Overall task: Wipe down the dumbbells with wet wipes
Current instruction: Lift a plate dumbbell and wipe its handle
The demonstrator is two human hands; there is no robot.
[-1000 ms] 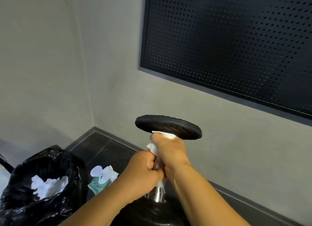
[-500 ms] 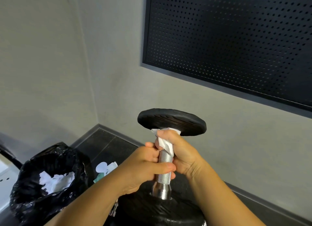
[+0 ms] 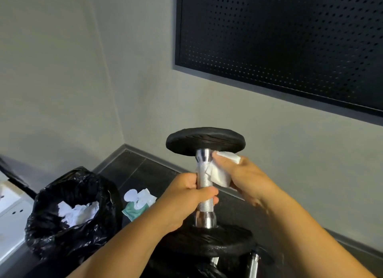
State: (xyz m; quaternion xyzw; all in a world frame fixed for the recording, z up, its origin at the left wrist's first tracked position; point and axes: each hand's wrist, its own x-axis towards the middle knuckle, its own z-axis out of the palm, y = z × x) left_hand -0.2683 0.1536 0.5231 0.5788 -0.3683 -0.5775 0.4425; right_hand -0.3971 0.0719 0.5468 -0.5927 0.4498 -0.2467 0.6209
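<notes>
A dumbbell (image 3: 205,141) with black round plates and a knurled silver handle stands upright in front of me. My left hand (image 3: 187,192) grips the lower part of the handle. My right hand (image 3: 242,176) holds a white wet wipe (image 3: 218,175) against the right side of the handle, just under the top plate. The lower plate sits on top of other dumbbells (image 3: 251,259), which show only in part below my arms.
A black rubbish bag (image 3: 68,213) with crumpled white wipes inside stands at the lower left. A green wet wipe pack (image 3: 137,203) with its flap open lies on the dark floor behind it. Grey walls meet in a corner; a black perforated panel (image 3: 279,39) hangs at the upper right.
My right hand has come off the handle's front and now holds the wipe at its right side, baring the upper shaft. My left hand has kept its grip lower on the handle.
</notes>
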